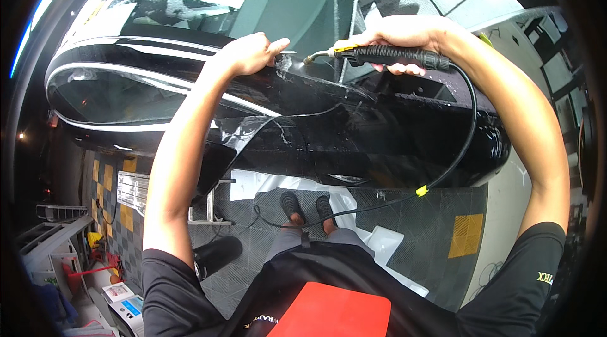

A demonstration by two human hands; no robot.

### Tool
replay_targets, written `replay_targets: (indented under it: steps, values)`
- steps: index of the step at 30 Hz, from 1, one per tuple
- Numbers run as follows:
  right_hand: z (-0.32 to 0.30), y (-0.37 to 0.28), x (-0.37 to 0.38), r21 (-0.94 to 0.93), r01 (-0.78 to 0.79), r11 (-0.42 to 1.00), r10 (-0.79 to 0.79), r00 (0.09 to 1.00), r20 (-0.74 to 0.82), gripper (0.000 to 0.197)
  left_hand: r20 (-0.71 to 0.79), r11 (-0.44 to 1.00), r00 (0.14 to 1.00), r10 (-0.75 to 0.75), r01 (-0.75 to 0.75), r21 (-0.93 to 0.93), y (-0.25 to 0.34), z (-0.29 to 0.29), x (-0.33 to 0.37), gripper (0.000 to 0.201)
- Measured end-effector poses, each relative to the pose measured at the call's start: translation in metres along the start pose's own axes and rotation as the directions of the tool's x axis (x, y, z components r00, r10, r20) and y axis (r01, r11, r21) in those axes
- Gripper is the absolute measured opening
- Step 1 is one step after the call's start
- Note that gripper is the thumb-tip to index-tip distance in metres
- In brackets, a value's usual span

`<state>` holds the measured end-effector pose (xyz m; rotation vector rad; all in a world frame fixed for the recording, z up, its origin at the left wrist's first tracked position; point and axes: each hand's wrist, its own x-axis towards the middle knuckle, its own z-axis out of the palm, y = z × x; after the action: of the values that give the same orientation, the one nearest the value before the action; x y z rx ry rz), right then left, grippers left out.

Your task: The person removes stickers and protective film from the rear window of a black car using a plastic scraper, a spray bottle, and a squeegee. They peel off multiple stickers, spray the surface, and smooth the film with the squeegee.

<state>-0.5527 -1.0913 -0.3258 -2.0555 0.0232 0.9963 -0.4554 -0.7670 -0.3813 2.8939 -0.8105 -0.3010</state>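
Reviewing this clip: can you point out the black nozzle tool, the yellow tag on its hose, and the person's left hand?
Black nozzle tool (391, 56): head view, on its ribbed grip.
Yellow tag (422, 191): head view, middle of its face.
Left hand (248, 54): head view, back of the hand.

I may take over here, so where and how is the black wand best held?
Probably by its thick, ribbed handle, from the right, as the right hand does: the handle lies roughly level across the picture, the slim, bent metal nozzle points left, and the hose leaves the right end. Keep hands clear of the nozzle.
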Motion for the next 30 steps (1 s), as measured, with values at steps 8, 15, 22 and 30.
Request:
replay_targets:
  steps: [8,15,22,30]
  values:
    - [0.021,0.037,-0.040,0.045,-0.110,0.993,0.113,0.990,-0.087,0.071,0.159,0.991,0.984,0.080,-0.062,-0.118,0.051,0.050,0.034,0.082]
    - [0.125,0.144,-0.101,0.378,0.297,0.877,-0.113,0.892,-0.438,0.060,-0.507,0.894,0.859,0.075,-0.283,-0.348,0.065,0.054,-0.038,0.047]
    - [0.381,0.236,-0.044,0.575,0.705,0.416,-0.257,0.698,-0.669,0.033,-0.082,0.666,0.954,-0.287,0.137,-0.733,0.032,0.270,-0.317,0.021]
    - [0.508,0.177,-0.043,-0.048,0.643,0.765,-0.644,0.762,-0.064,0.069,0.291,-0.134,0.697,-0.655,0.272,-0.953,0.094,0.398,-0.594,0.018]
